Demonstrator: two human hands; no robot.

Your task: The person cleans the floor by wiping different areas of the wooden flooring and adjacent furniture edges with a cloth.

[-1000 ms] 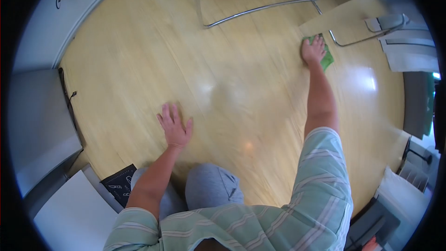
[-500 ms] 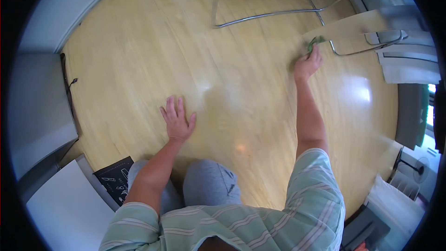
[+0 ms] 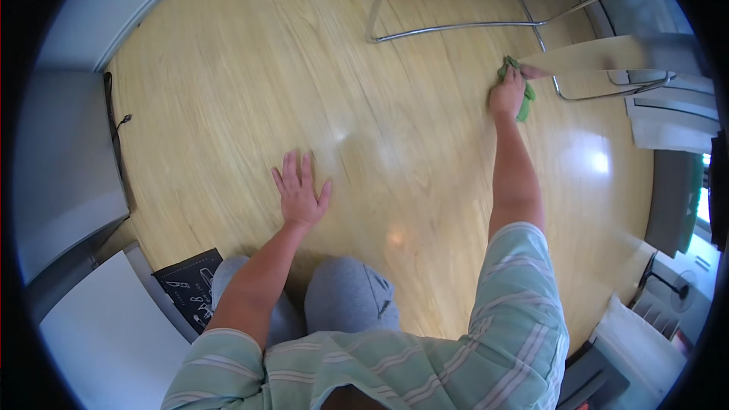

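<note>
My right hand (image 3: 507, 96) reaches far forward to the right and presses a green cloth (image 3: 525, 106) against the wooden floor (image 3: 410, 129). Parts of the cloth show beyond the fingertips and along the hand's right side. My left hand (image 3: 301, 196) lies flat on the floor in front of my knees, fingers spread, with nothing in it.
Metal tube legs (image 3: 463, 28) of a piece of furniture stand ahead, with another bent tube (image 3: 585, 97) just right of the cloth. A grey cabinet (image 3: 72, 182) borders the left side, near a black mat (image 3: 188, 288). A small fan (image 3: 681, 285) is at far right.
My right hand has come slightly back toward me with the cloth, which now spreads out more beside it. The left hand stays flat on the floor; the whole view has shifted slightly.
</note>
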